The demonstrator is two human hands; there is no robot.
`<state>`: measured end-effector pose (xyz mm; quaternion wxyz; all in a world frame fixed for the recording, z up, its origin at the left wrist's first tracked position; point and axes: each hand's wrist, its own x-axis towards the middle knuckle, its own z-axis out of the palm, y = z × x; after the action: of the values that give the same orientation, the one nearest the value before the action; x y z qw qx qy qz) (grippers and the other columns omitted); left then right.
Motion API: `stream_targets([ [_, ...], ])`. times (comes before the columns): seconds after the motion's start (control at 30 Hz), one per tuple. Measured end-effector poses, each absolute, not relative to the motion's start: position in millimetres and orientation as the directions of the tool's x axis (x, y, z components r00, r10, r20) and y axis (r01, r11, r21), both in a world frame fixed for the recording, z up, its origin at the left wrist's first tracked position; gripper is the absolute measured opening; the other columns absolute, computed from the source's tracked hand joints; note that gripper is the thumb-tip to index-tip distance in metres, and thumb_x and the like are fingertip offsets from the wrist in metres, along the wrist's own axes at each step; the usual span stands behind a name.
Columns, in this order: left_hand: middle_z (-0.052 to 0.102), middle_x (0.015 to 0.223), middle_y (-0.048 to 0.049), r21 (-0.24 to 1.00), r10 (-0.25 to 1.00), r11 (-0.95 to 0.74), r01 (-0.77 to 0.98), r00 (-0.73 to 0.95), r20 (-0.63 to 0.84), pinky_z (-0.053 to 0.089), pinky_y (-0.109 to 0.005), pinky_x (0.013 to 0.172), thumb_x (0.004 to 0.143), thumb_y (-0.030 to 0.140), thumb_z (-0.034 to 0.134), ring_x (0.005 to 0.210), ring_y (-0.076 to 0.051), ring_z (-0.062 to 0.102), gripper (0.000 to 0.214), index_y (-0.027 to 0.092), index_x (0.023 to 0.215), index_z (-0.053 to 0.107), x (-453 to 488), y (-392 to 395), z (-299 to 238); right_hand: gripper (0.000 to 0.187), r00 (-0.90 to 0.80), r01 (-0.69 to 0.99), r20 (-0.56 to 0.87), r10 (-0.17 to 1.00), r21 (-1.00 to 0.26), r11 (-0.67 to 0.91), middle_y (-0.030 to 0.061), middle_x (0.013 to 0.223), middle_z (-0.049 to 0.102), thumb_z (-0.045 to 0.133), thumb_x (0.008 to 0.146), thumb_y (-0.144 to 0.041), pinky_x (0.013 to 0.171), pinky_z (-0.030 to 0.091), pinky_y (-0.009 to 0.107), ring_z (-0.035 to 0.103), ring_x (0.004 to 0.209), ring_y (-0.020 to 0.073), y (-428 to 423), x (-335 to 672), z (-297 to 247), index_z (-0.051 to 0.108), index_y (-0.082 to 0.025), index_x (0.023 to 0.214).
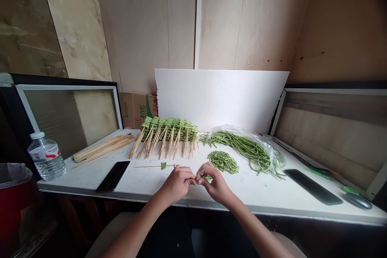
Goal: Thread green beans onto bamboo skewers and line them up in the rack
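Head view: your right hand (213, 181) pinches a green bean (207, 177) low over the table (256, 195), and your left hand (179, 181), fingertips closed and meeting the right's, seems to grip its other end, though the join is mostly hidden. If you mean to snap it, keep your thumbs close together and bend sharply rather than pull. Match the length of the short pieces (163, 165) threaded on the skewer (145, 166) just beyond your left hand; the loose heap (223, 162) lies past your right, with long beans (238, 145) and filled skewers (169, 129) farther back
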<state>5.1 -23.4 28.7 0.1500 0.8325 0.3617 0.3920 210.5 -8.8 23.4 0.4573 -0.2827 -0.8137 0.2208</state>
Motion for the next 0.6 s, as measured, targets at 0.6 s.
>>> stream_targets([
  [0.6,0.062,0.117,-0.009,0.647,0.836,-0.548,0.53,0.333,0.436,0.052,-0.034,0.093,0.109,0.036,0.032,0.096,-0.02,0.065,0.042,0.023,0.125,0.068,-14,-17,26,0.026,-0.344,0.657,0.536,0.771,-0.449,0.606,0.0095,0.091,0.073,0.056,0.101,-0.034,0.084,0.048,0.043,0.058,0.095,0.0296,39,255,-15,0.078,-0.022,0.095],
])
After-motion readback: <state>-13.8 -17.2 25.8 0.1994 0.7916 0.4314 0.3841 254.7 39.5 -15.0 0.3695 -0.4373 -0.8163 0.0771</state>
